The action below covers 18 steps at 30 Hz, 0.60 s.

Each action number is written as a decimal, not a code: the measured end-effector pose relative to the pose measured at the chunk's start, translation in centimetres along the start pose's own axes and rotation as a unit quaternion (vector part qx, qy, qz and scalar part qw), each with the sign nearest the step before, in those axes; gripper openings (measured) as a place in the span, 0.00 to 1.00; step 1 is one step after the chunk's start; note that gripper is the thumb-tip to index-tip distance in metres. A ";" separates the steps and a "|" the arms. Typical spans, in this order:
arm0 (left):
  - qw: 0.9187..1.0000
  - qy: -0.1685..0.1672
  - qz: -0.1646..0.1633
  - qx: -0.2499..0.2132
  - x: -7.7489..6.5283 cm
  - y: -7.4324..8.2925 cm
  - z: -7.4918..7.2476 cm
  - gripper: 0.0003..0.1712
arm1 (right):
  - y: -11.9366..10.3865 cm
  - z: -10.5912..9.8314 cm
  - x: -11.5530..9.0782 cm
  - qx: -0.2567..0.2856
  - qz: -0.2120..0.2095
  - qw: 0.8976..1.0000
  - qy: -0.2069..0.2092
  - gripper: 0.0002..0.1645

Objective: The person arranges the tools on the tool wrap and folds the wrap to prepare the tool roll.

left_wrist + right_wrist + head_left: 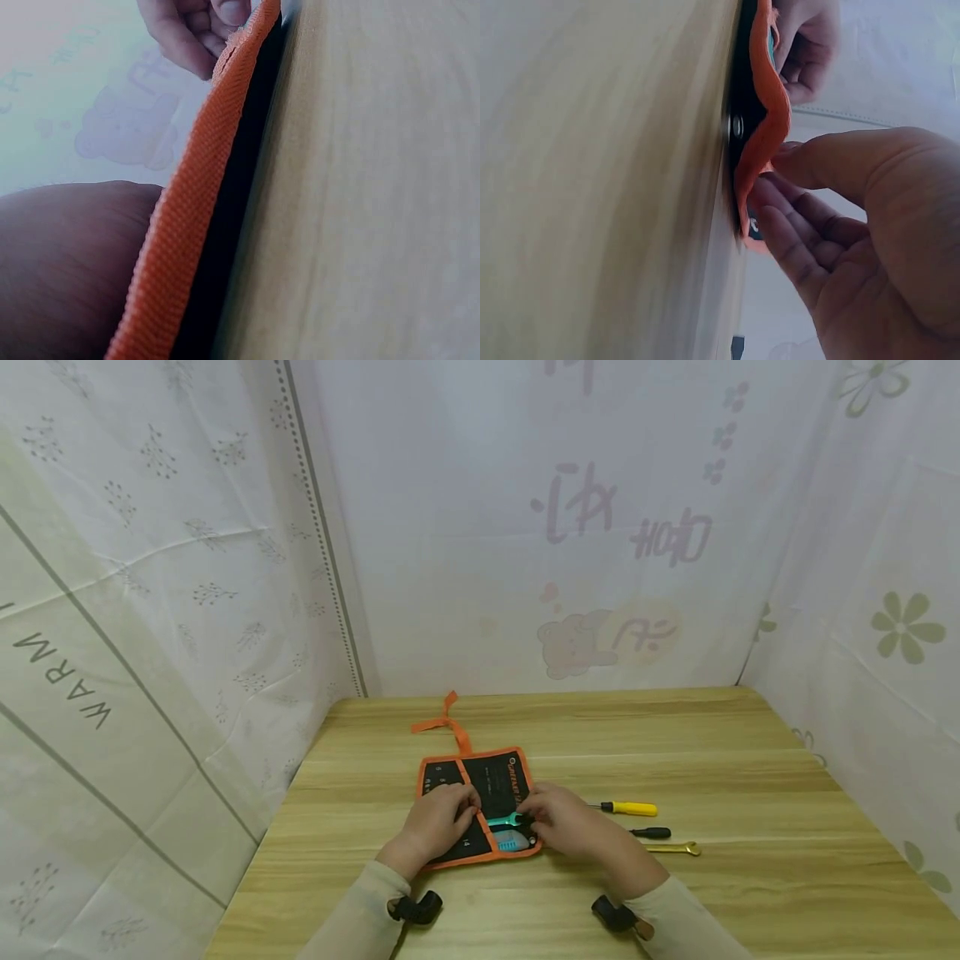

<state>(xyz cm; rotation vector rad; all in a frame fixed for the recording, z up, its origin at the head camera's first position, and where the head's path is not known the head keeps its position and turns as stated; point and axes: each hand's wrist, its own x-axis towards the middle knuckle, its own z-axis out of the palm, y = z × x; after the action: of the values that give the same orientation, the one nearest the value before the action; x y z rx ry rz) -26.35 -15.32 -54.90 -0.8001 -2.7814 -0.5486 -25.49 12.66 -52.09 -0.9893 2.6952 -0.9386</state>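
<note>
A black tool pouch [491, 777] with orange trim lies unfolded on the table. My left hand [435, 822] pinches the orange upper edge of its pocket strip with thumb and fingers. From that pocket stick out a teal open-end wrench [504, 820] and a light-blue utility knife [513, 841]. At the pouch's right side is my right hand [566, 818], its thumb and fingers bent beside the wrench's head. In the right wrist view its fingertips meet the wavy orange border [761, 142]; what lies between them is hidden.
Right of the pouch lie a yellow-handled screwdriver [632, 808], a tool with a black handle [651, 833] and a gold wrench [678, 849], partly behind my right forearm. An orange tie strap [459, 735] stretches from the pouch's far edge. Patterned curtains [465, 568] stand behind the table.
</note>
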 end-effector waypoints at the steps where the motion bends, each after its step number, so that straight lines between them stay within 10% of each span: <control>1: 1.000 0.000 0.000 0.000 0.0 0.0 0.0 0.04 | 0.0 -0.1 -0.1 0.005 0.001 1.000 0.006 0.17; 18: 1.000 -0.005 -0.007 -0.006 -0.2 0.1 -0.1 0.04 | 3.0 -3.1 -3.1 0.031 0.062 0.993 0.095 0.15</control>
<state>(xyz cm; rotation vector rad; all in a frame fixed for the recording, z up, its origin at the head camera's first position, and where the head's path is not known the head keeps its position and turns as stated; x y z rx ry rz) -26.14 -15.31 -54.85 -0.7876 -2.7985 -0.5661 -25.72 17.96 -51.65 -0.7454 2.8209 -1.1373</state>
